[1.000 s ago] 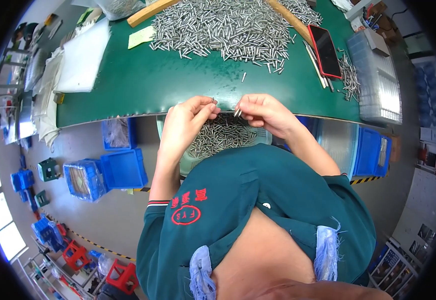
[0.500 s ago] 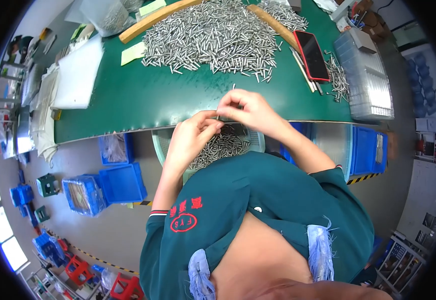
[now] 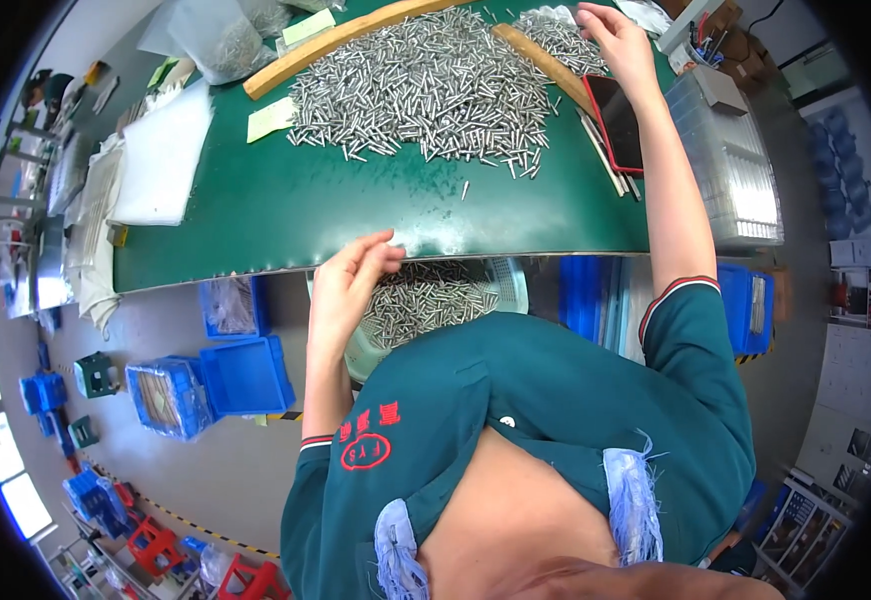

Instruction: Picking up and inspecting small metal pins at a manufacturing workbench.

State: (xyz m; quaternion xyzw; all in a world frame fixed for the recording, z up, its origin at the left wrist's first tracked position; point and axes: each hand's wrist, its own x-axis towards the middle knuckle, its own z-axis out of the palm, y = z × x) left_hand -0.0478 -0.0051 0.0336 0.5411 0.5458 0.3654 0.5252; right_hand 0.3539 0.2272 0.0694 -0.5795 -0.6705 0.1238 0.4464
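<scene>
My left hand (image 3: 348, 285) hovers at the table's near edge, over the left side of a pale green basket (image 3: 512, 285) full of small metal pins (image 3: 426, 308). Its fingers point right, slightly bent and apart, and I see nothing in them. Far to the right, my right hand (image 3: 620, 48) is stretched out beside a smaller heap of metal pins (image 3: 563, 35), its thumb and fingers apart with nothing visible between them. A big pile of silvery pins (image 3: 416, 85) covers the back middle of the green table (image 3: 286, 215). One loose pin (image 3: 466, 190) lies in front of it.
Wooden bars (image 3: 351, 40) flank the big pile. A red-edged phone (image 3: 616, 120) lies beneath my right forearm, with thin sticks (image 3: 604, 155) beside it. Clear plastic trays (image 3: 731, 160) are stacked at the right; white sheets (image 3: 161, 150) lie left. Blue crates (image 3: 246, 372) stand on the floor.
My hands, together with a small pin at the table edge before, are now apart. The right has reached far forward and right; the left has drawn slightly left. The view has shifted a little.
</scene>
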